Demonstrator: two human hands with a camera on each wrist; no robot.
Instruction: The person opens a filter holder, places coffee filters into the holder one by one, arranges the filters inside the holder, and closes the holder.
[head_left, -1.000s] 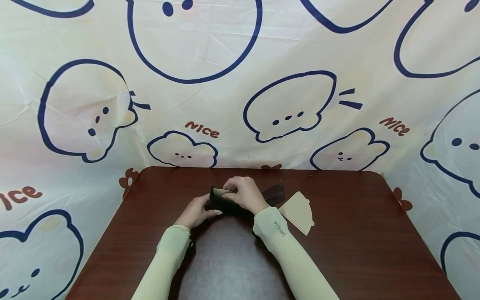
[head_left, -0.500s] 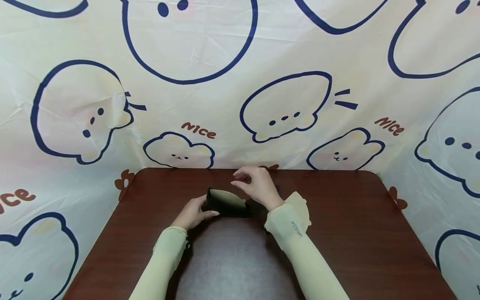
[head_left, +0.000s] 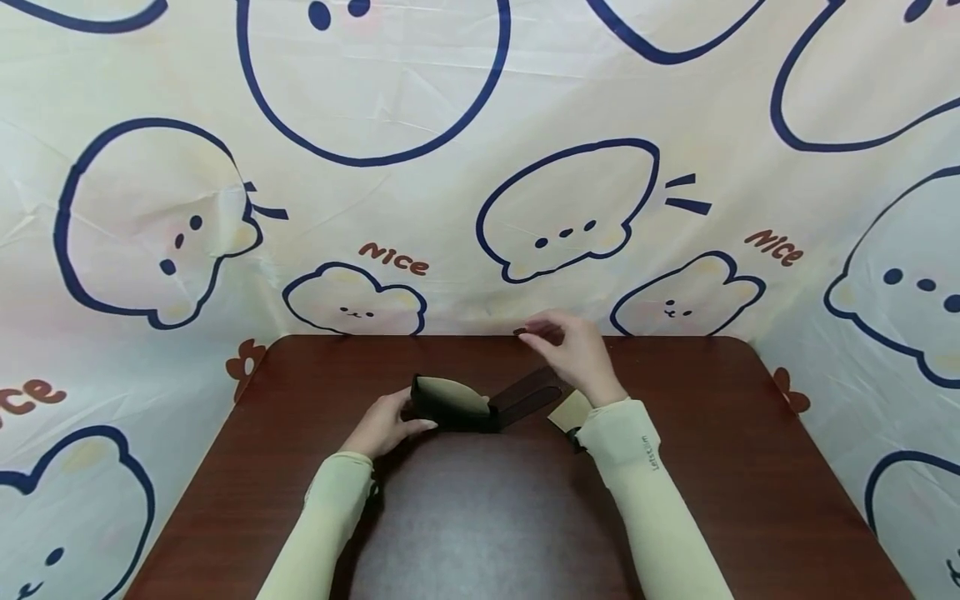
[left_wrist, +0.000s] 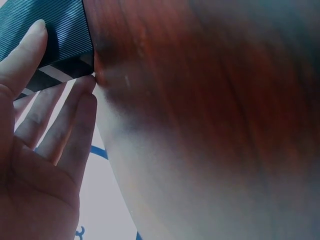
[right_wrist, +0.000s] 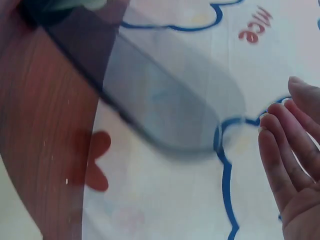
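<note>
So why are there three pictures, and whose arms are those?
They belong to one person wearing three small cameras. The big picture comes from a camera on the head, looking down at a dark brown table with a cartoon bear cloth behind it. The other two come from cameras on the wrists, so they look very close and blurry. The left hand holds a small black pouch with a tan paper piece tucked in it; the left wrist view shows its ribbed side against the fingers. The right hand is lifted above the table with its fingers relaxed, holding nothing. Another tan paper lies by that wrist.
</note>
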